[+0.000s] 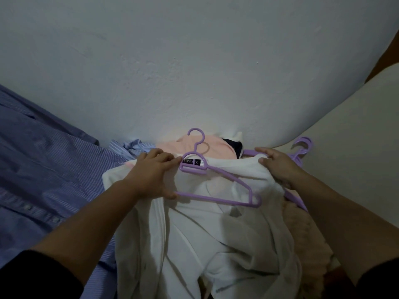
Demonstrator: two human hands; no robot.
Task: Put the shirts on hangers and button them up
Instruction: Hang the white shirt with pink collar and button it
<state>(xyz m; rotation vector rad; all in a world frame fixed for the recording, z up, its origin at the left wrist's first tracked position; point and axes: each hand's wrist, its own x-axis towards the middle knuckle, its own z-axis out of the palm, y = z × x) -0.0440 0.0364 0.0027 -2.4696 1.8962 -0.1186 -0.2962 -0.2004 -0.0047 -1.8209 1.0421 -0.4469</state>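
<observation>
Hanger [218, 180] half into white shirt [216, 244]: my left hand [151, 175] grips hanger, right hand [278, 167] pinches collar; buttoning, other shirts left.

The wall [194, 61] rises just behind the heap of clothes, so no passage lies beyond it. In the middle the white shirt [194, 244] and the purple hanger [216, 186] lying on it fill the space between both hands. To the left the blue striped shirt [43, 169] spreads wide. At the back a pink garment [194, 143] and a dark one [234, 146] crowd against the wall. More purple hangers [302, 149] lie at the right, beside a pale cream surface [356, 147] whose bare stretch offers open room.
</observation>
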